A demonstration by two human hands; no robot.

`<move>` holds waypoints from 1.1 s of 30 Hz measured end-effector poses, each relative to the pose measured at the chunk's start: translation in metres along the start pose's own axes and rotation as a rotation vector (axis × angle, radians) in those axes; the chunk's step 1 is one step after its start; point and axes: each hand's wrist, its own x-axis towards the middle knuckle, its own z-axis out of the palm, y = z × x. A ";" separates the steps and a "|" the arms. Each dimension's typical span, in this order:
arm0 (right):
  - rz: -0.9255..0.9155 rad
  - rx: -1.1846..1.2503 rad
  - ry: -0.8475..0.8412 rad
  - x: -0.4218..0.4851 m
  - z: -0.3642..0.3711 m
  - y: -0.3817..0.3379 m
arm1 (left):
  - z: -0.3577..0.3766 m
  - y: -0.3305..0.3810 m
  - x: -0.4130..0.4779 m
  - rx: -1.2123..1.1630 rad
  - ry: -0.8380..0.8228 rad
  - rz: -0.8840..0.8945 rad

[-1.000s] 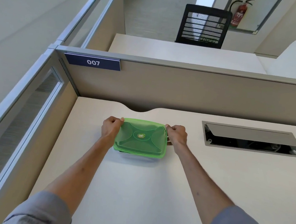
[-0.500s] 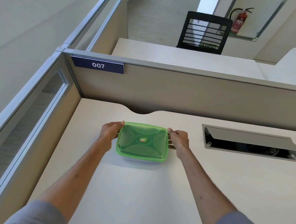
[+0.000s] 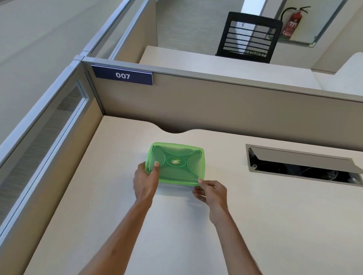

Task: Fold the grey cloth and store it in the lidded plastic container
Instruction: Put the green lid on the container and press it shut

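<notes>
A plastic container with a translucent green lid [image 3: 177, 163] sits on the cream desk [image 3: 255, 233], its lid on top. My left hand [image 3: 146, 183] grips the near left corner, thumb lying on the lid. At the near right corner my right hand [image 3: 210, 194] pinches the lid's rim between thumb and fingers. The grey cloth is not visible; the lid hides whatever is inside.
An open cable hatch [image 3: 304, 165] is set into the desk to the right. Beige partition walls [image 3: 234, 111] close the desk at the back and left, with a "007" sign [image 3: 122, 75]. A black chair [image 3: 249, 37] stands beyond.
Both hands have slid from the container's far corners to its near corners. The view has tilted slightly, so the container sits higher on the desk.
</notes>
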 end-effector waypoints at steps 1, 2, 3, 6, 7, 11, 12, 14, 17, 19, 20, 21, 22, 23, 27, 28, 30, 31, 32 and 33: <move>-0.001 0.010 0.011 0.000 0.000 -0.002 | -0.002 -0.003 0.000 -0.035 -0.022 -0.004; 0.000 0.015 0.023 0.001 -0.001 -0.002 | -0.005 -0.006 0.002 -0.073 -0.058 -0.009; 0.000 0.018 0.034 0.001 -0.001 -0.001 | -0.010 -0.008 0.006 -0.113 -0.099 -0.020; 0.010 0.032 0.049 -0.001 -0.002 0.001 | -0.031 -0.013 0.015 -0.176 -0.144 -0.073; 0.019 0.051 0.049 -0.001 -0.002 0.002 | -0.038 -0.015 0.019 -0.165 -0.165 -0.084; 0.078 0.165 0.092 -0.011 0.007 0.011 | -0.055 -0.016 0.027 -0.125 -0.366 -0.100; 0.094 0.171 0.101 -0.017 0.016 0.017 | -0.056 -0.016 0.028 -0.127 -0.378 -0.094; 0.144 0.143 0.043 -0.031 0.041 0.033 | -0.056 -0.014 0.028 -0.134 -0.388 -0.092; 0.197 0.144 -0.099 -0.047 0.088 0.050 | -0.056 -0.015 0.028 -0.140 -0.407 -0.118; 0.198 0.193 -0.138 -0.050 0.113 0.049 | -0.055 -0.016 0.028 -0.142 -0.411 -0.121; 0.196 0.203 -0.140 -0.051 0.122 0.047 | -0.054 -0.017 0.028 -0.142 -0.407 -0.112; 0.194 0.208 -0.123 -0.051 0.130 0.045 | -0.053 -0.016 0.028 -0.138 -0.398 -0.100; 0.193 0.207 -0.095 -0.050 0.135 0.045 | -0.053 -0.016 0.028 -0.126 -0.384 -0.089; 0.193 0.198 -0.067 -0.049 0.138 0.046 | -0.053 -0.016 0.029 -0.108 -0.369 -0.081; 0.211 0.180 -0.036 -0.048 0.143 0.048 | -0.050 -0.019 0.031 -0.091 -0.349 -0.069; 0.215 0.186 -0.032 -0.047 0.144 0.047 | -0.049 -0.020 0.032 -0.108 -0.344 -0.067; 0.219 0.185 -0.031 -0.047 0.145 0.045 | -0.050 -0.021 0.034 -0.134 -0.338 -0.062; 0.221 0.182 -0.031 -0.046 0.146 0.045 | -0.050 -0.022 0.034 -0.146 -0.341 -0.061; 0.223 0.180 -0.030 -0.045 0.146 0.045 | -0.050 -0.022 0.035 -0.157 -0.348 -0.060; 0.225 0.178 -0.025 -0.044 0.146 0.047 | -0.049 -0.023 0.035 -0.165 -0.354 -0.058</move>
